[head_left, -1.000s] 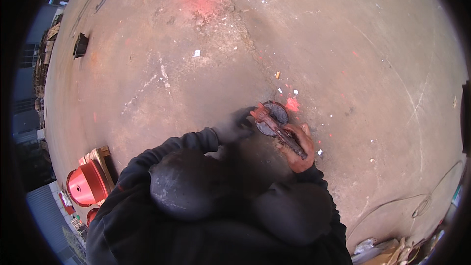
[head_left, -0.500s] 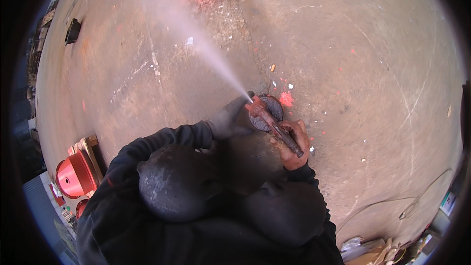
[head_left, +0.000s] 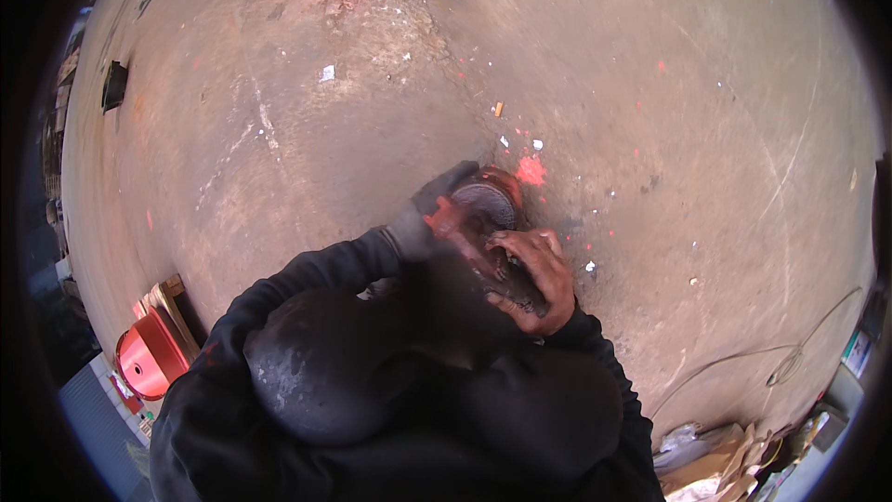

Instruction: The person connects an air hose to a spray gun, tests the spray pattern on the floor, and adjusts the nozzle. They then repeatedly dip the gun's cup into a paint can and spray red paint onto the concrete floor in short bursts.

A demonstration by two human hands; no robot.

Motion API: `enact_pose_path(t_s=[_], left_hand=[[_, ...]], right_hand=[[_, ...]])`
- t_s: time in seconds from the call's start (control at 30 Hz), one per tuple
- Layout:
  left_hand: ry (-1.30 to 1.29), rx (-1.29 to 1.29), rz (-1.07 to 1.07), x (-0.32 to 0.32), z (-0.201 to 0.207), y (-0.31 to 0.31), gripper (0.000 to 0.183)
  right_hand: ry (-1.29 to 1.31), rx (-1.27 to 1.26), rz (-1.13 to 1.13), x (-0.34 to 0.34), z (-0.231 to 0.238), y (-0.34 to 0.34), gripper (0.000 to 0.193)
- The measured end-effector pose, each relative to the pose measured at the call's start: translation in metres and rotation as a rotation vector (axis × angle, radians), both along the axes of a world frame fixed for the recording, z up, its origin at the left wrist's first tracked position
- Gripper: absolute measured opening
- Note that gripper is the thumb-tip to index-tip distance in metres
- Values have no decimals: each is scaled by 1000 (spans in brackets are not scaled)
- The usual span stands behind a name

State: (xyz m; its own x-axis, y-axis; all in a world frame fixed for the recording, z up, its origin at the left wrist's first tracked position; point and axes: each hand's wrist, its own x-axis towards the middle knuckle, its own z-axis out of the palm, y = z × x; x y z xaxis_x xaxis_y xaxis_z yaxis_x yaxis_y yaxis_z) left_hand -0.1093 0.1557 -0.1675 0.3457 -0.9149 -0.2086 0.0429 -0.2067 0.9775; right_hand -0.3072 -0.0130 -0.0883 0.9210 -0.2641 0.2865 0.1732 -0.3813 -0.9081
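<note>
Just right of the frame's centre, an angle grinder (head_left: 483,223) is lying low over the concrete floor (head_left: 279,112), its round disc guard toward the upper right and its body running down and to the right into the person's grip. The right hand (head_left: 531,279), bare, is wrapping closed around the rear body, fingers curled over it. The left hand (head_left: 429,214), in a dark glove, is closing on the orange side of the tool at the disc's left edge. So the grinder's long axis is slanting from upper left to lower right, with the left hand nearer the disc. A red paint spot (head_left: 531,170) is sitting on the floor just beyond the disc, toward the upper right.
</note>
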Motion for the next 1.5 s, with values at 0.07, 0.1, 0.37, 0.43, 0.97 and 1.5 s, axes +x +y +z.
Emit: enact_pose_path(t_s=[0.07,0.1,0.37,0.43,0.97,1.5], left_hand=[[170,33,39,0,-3,2,101],[78,9,27,2,-4,3,98],[191,27,-6,6,-8,-6,98],[403,26,89,0,-4,-11,97],[1027,-239,235,58,-31,49,93],[942,-189,287,47,-25,60,75]], right_hand=[[-9,-34,27,3,0,-1,70],[-17,-48,50,4,-1,-3,69],[-44,16,61,9,-8,-13,63],[-64,23,41,12,-10,-15,61],[-127,74,169,103,-11,-7,70],[-113,-14,164,113,-19,10,45]])
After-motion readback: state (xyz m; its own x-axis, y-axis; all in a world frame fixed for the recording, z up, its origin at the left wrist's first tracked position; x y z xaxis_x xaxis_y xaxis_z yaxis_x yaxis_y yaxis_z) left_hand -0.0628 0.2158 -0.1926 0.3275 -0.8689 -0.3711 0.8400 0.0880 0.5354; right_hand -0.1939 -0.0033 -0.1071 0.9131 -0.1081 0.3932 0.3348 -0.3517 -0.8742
